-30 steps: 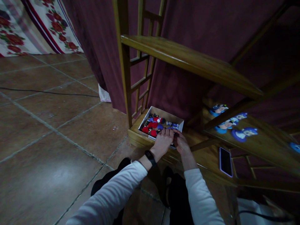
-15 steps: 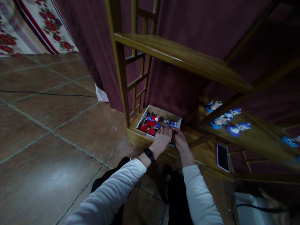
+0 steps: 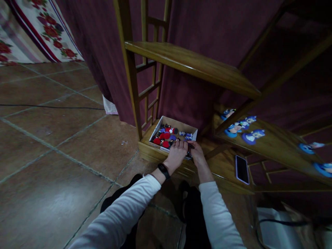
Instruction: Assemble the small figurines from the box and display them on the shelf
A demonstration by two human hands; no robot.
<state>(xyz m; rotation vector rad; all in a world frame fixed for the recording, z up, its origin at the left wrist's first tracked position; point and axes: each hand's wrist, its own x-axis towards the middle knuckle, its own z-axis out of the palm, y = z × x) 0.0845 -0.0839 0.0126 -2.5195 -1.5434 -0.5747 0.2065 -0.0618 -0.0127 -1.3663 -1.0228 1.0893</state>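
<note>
A shallow white cardboard box (image 3: pixel 153 133) stands on the low wooden ledge, holding several small toy figurines (image 3: pixel 165 135) with red, black and blue parts. More blue-and-white figurines (image 3: pixel 187 135) lie at its right side. Over the front right corner of the box, my left hand (image 3: pixel 177 154) has its fingers curled down, hiding what they grip. Close against it, my right hand (image 3: pixel 196 152) pinches a small dark thing (image 3: pixel 191 146), mostly covered by the fingers. Both hands nearly touch. A black band (image 3: pixel 164 171) circles my left wrist.
A wooden shelf board (image 3: pixel 192 64) juts out above the box. Several blue-based figurines (image 3: pixel 252 137) stand on a board to the right. A phone (image 3: pixel 242 169) lies on the ledge below. Purple curtain (image 3: pixel 192 103) hangs behind; a black cable (image 3: pixel 52 106) crosses the tiled floor.
The view has shifted slightly, moving the shelf and figurines leftward in the picture. My hands stay together at the box's front right corner, with a little more of the dark thing showing.
</note>
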